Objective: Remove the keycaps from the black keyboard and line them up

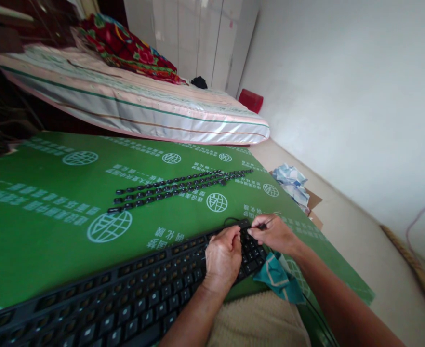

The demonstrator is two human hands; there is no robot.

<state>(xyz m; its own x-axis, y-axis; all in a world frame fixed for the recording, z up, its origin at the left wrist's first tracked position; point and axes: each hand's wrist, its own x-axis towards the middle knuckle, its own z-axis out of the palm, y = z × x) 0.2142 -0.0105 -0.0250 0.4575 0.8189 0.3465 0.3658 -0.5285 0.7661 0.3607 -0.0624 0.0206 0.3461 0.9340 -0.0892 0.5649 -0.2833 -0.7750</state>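
Head camera: a long black plastic keyboard [140,294] is seen lying diagonally across a green table printed with pale globe emblems [68,260]. Along its upper rows many sockets are left bare, while lettered keycaps are seated in the rows nearer the person. The left hand [223,258] is held over the keyboard's right-hand part, its fingers curled and drawn close together; whether anything is gripped cannot be told. The right hand [273,234] is placed just beside it at the keyboard's right end, thumb and forefinger narrowed to a pinch — a small dark item is glimpsed at those fingers, but whether it is held cannot be made out. Beyond the keyboard, loose black keycaps [169,195] are laid out in long slanting lines. Below the right hand, a crumpled teal cloth with pale lines [281,279] is partly draped over beige ribbed fabric [259,320].
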